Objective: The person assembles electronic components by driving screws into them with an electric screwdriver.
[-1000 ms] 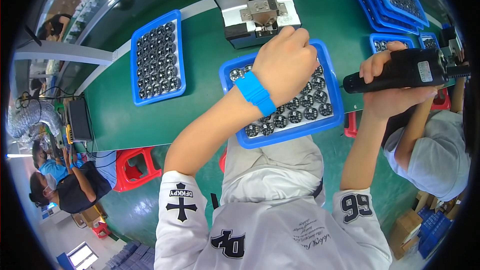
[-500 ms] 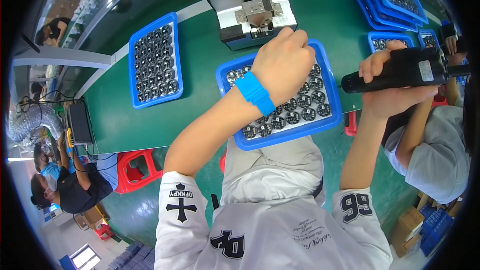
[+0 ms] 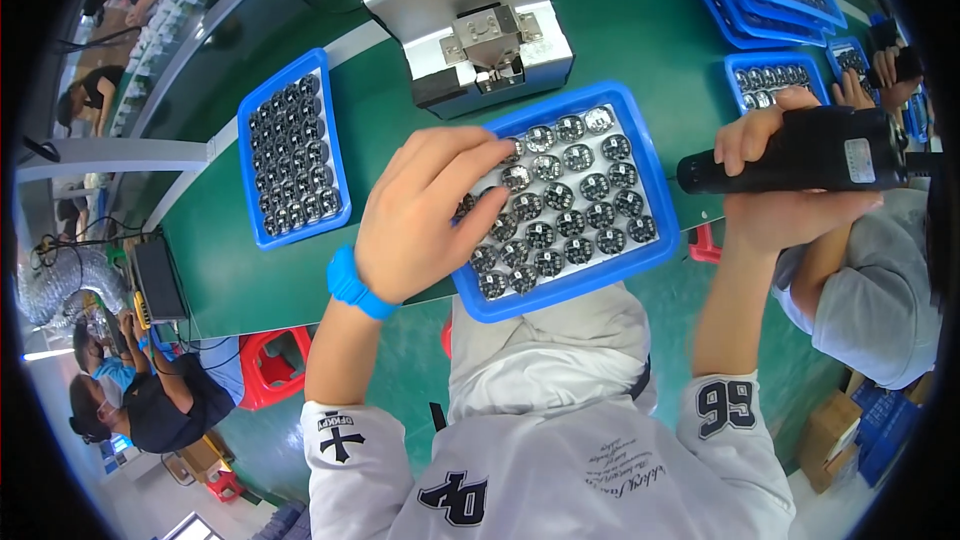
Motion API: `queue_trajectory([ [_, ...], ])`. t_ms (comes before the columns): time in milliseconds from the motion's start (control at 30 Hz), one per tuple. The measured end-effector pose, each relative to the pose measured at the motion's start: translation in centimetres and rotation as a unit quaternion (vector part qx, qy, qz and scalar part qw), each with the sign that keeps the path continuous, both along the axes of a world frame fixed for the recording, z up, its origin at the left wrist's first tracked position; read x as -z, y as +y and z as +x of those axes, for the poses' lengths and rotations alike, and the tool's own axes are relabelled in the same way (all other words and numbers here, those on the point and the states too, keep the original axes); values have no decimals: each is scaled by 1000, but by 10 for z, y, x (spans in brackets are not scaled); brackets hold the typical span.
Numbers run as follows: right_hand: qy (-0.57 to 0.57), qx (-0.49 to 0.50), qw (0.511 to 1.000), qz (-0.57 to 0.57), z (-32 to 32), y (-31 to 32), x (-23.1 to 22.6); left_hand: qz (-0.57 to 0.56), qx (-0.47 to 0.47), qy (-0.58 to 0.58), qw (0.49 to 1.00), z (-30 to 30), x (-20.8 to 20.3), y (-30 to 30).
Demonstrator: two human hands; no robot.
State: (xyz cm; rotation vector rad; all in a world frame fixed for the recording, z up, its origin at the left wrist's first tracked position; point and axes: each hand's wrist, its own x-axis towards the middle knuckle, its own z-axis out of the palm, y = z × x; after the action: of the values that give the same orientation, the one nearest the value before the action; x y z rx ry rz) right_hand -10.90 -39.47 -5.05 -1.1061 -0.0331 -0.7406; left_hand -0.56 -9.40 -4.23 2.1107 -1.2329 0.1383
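My left hand (image 3: 425, 205), with a blue band (image 3: 358, 285) at its wrist, hovers over the left side of a blue tray (image 3: 655, 155). Its thumb and index finger are spread beside the round parts, with nothing visible between them. Rows of small round black-and-silver parts (image 3: 558, 197) sit on the tray's white insert; the hand hides some at the left. To the right of the tray, my right hand (image 3: 755, 140) is closed around a black electric screwdriver (image 3: 815, 152), held sideways with its narrow end toward the tray.
A silver machine with a metal fixture (image 3: 492, 45) stands behind the tray on the green table (image 3: 385, 80). Another filled blue tray (image 3: 335, 155) lies at left. Stacked trays (image 3: 715, 15) and a smaller-looking tray (image 3: 735, 65) are at far right. A co-worker (image 3: 870, 280) sits at right.
My left hand has moved left and nearer from the machine's fixture to the tray's left side, and its fingers have spread. My right hand keeps the screwdriver in nearly the same place.
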Motion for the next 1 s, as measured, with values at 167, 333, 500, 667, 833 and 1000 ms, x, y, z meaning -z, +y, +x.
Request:
queue_trajectory([
  [167, -55, -38, 998, -17, 11, -4, -58, -8, -27, 10, 1000, -4, 5, 22],
  [333, -55, -120, 989, -73, 55, 40, -99, -119, -104, 63, 985, -28, 13, 30],
  [500, -32, -126, 991, -31, 99, 74, -113, -235, -238, 139, 932, -61, 50, 45],
  [667, 35, -78, 996, 14, 142, 115, -134, -309, -315, 156, 884, -67, 62, 47],
  [833, 101, -37, 992, 66, 157, 152, -144, -296, -304, 159, 892, -64, 65, 52],
  [1000, -6, 41, 977, -208, 167, 125, -109, -320, -281, 181, 887, -64, 63, 52],
])
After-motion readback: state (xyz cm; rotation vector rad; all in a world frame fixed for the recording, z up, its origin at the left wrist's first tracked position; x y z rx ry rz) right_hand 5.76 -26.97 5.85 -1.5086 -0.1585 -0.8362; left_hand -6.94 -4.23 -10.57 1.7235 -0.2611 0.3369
